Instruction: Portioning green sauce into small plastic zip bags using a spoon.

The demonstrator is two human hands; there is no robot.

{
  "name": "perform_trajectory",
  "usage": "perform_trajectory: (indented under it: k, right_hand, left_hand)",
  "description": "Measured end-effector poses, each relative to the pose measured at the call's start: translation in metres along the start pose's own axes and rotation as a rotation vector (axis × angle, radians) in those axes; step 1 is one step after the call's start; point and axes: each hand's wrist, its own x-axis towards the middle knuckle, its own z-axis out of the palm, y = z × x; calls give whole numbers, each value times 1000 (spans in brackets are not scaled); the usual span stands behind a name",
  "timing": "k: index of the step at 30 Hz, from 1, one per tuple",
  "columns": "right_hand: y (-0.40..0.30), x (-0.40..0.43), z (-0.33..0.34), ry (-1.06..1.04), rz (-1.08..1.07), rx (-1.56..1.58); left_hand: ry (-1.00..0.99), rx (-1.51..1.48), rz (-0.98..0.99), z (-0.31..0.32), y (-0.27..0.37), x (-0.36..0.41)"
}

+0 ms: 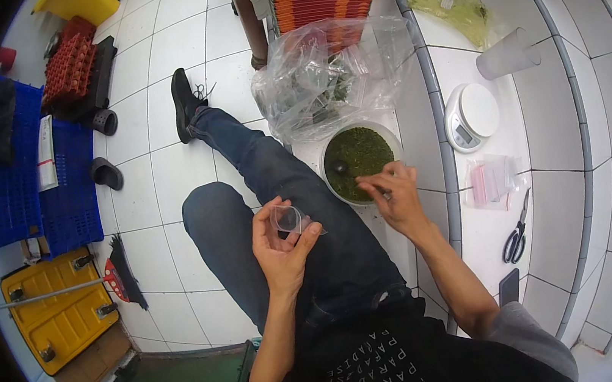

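My left hand [281, 251] holds a small clear plastic bag [288, 219] above my thigh, its mouth spread into a round opening. Over the near right rim of a round white tub [396, 145] is my right hand [398, 197], thumb and fingertips drawn together. Whether anything is pinched between them I cannot tell. Finely chopped green plant matter [361, 147] fills much of the tub. A dark, rounded object [340, 167], perhaps a spoon's bowl, rests in it to the left of my fingertips.
Beyond the tub lies a large clear bag [327, 85] with smaller packets inside. On the tiled ledge at right are a digital kitchen scale [471, 116], plastic bags [494, 182], scissors [515, 240], a translucent cup [507, 54] and a yellow-green bag [449, 4].
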Motion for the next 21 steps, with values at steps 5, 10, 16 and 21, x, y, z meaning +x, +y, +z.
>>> perform_trajectory:
  k: [5,10,16,21]
  right_hand:
    - [2,-28,9,1,380,349]
    - [9,-32,11,199,415,334]
    - [10,-34,3,413,772,779]
    - [5,-30,-21,440,900,981]
  left_hand:
    - [-20,44,51,5,6,2]
    - [2,73,5,6,10,4]
    - [-13,96,-4,14,12,7]
    - [-27,106,6,23,6,12]
